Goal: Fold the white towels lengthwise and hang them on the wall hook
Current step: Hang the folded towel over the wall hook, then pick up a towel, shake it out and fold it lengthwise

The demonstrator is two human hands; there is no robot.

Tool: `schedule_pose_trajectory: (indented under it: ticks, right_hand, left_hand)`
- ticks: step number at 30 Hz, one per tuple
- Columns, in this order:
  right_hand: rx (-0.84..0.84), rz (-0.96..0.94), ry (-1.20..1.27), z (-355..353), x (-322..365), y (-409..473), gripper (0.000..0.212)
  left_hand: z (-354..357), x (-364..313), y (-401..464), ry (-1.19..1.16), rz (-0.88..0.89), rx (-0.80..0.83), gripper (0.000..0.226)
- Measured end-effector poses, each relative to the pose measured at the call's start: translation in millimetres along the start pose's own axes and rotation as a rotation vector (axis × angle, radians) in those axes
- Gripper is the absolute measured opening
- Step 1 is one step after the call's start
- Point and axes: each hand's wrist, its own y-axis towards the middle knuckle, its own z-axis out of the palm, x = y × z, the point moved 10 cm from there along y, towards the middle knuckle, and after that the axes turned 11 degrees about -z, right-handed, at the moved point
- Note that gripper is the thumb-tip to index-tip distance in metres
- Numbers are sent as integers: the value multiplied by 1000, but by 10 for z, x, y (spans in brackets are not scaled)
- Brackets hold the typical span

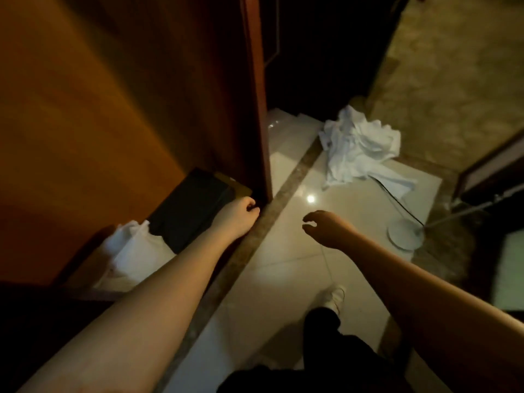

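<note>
Both hands point(283, 219) empty, white towels point(360, 146) crumpled on floor point(283, 268)

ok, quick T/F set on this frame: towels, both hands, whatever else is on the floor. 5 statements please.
1. The crumpled white towel pile lies on the glossy pale tiled floor. True.
2. The right hand grips a towel. False: it hovers over the floor, fingers loosely curled, holding nothing.
3. The left hand is beside the brown wooden door edge. True.
4. The round white stand base sits on top of the towel pile. False: it stands on the floor, apart from the pile.
5. Both towels already hang on a hook. False: no hook shows.
</note>
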Motion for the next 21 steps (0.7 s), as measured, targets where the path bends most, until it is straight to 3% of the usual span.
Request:
schedule_pose_trajectory:
  ticks: [12,21]
  right_hand:
    - [17,364,258,345,-2517,102,43]
    - [132,422,231,196,-3808,1013,45]
  left_hand:
    - [2181,-1268,1403,164,-40,249,38]
    - [2919,-1842,2907,243,-30,292,34]
